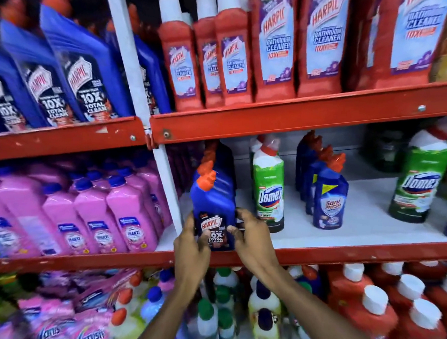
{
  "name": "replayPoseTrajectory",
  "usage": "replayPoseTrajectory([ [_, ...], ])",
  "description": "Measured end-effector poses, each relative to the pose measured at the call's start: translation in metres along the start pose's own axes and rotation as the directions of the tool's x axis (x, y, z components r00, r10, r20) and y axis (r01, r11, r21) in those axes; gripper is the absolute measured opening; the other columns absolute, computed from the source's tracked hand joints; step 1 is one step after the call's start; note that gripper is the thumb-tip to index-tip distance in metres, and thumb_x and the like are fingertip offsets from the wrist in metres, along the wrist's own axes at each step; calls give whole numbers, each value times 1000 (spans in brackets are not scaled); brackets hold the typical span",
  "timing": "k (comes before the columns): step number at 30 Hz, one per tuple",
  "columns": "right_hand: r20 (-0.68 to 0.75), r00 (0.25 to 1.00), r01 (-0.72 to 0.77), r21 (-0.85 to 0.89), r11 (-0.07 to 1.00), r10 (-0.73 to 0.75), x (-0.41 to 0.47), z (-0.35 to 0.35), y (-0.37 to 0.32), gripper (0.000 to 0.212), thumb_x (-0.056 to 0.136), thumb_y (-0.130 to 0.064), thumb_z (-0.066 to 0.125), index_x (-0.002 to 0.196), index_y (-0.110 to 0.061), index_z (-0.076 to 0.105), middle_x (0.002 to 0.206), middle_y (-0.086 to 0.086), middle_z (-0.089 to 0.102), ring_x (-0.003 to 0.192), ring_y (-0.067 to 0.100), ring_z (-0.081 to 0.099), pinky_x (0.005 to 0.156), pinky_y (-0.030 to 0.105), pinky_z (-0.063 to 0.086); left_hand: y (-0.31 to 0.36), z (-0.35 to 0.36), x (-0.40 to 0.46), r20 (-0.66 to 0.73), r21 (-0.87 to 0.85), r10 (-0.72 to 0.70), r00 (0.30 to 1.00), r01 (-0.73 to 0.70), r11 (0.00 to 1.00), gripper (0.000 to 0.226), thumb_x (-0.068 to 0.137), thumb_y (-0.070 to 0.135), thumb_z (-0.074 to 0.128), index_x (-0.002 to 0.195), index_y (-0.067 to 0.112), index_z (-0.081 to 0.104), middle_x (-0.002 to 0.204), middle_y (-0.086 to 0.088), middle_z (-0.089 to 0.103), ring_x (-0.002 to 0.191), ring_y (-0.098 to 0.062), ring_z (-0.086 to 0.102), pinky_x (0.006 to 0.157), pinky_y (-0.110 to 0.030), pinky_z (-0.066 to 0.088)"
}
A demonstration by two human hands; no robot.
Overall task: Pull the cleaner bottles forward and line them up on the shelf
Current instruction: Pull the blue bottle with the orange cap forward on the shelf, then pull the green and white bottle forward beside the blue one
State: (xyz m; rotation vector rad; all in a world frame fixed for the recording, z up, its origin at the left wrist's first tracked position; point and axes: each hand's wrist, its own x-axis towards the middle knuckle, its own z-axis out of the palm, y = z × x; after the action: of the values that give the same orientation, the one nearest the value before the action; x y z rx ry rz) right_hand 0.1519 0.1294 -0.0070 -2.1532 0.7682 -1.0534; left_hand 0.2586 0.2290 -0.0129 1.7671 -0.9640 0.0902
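A blue Harpic bottle (212,202) with an orange cap stands at the front left of the middle shelf (355,252), with more blue bottles in a row behind it. My left hand (189,247) grips its lower left side. Its lower right side is held by my right hand (250,233). To the right stand a green Domex bottle (269,190) and a row of blue Sani Fresh bottles (329,201), both set back from the shelf edge. Another green Domex bottle (420,182) is further right.
Pink bottles (130,218) fill the shelf bay to the left, past a white upright post (169,189). Red Harpic bathroom cleaner bottles (274,41) stand on the shelf above, large blue Harpic bottles (78,73) beside them. The lower shelf holds mixed bottles and pink pouches.
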Motion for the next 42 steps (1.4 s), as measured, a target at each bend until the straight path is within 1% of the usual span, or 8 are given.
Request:
replayPoseTrajectory([
  [5, 20, 1000, 20, 22, 1000, -20, 0, 3, 3, 37, 94, -21, 62, 131, -19, 57, 114, 2, 75, 94, 11, 70, 83, 21, 54, -14, 3, 4, 14, 24, -48, 999, 48, 999, 57, 93, -1, 62, 144, 22, 47, 102, -5, 78, 92, -34, 74, 79, -32, 51],
  [9, 7, 998, 65, 7, 998, -65, -12, -11, 9, 47, 95, -26, 60, 141, -23, 50, 133, -4, 66, 114, 6, 62, 99, 28, 53, -1, 0, -5, -98, -24, -7, 995, 5, 1000, 62, 95, 5, 64, 152, 16, 43, 132, -1, 67, 116, -15, 66, 101, -35, 55],
  [14, -190, 942, 226, -252, 941, -277, -25, -61, 18, 56, 92, -24, 59, 146, -21, 45, 150, -1, 51, 139, 18, 42, 114, 36, 41, 21, 10, -14, -272, 251, 400, 876, -337, 908, 58, 90, 27, 61, 145, 13, 50, 153, -11, 47, 142, -27, 47, 119, -46, 39],
  [19, -213, 912, 163, -596, 786, -350, -26, -127, 41, 72, 92, -37, 55, 156, -18, 28, 168, 14, 16, 156, 35, 4, 125, 55, 15, 64, 48, -19, -89, 516, 634, 768, -509, 689, 69, 91, 39, 61, 152, 11, 44, 165, -21, 35, 156, -41, 27, 124, -68, 24],
  [27, -256, 940, -25, -709, 705, -225, -35, -215, 100, 79, 90, -38, 55, 158, -15, 22, 167, 22, 7, 155, 43, -1, 122, 63, 16, 123, 138, -35, 119, 521, 741, 660, -677, 520, 81, 88, 39, 67, 155, 4, 38, 166, -25, 30, 155, -46, 24, 120, -74, 25],
  [34, -345, 937, -101, -394, 913, -45, -35, -267, 156, 76, 98, -31, 51, 159, -14, 9, 170, 10, 2, 157, 25, 7, 122, 34, 20, 171, 222, -43, 189, 185, 731, 656, -755, 629, 66, 91, 29, 63, 151, 9, 43, 160, -13, 46, 151, -27, 39, 124, -46, 34],
  [39, -351, 927, -204, -164, 965, 136, -21, -279, 185, 77, 99, -22, 50, 158, -5, 4, 169, 12, 2, 157, 25, 8, 126, 36, 20, 205, 273, -35, 328, -48, 466, 822, -478, 877, 59, 95, 28, 53, 151, 14, 45, 155, -6, 53, 141, -19, 50, 119, -28, 37],
  [42, -354, 907, -262, -48, 964, 229, -9, -283, 192, 74, 95, -11, 53, 155, -1, 12, 163, 21, 23, 149, 34, 28, 120, 33, 28, 216, 303, -14, 401, -106, 341, 850, -327, 939, 58, 98, 17, 58, 153, 12, 42, 153, -9, 55, 137, -24, 56, 113, -33, 45],
])
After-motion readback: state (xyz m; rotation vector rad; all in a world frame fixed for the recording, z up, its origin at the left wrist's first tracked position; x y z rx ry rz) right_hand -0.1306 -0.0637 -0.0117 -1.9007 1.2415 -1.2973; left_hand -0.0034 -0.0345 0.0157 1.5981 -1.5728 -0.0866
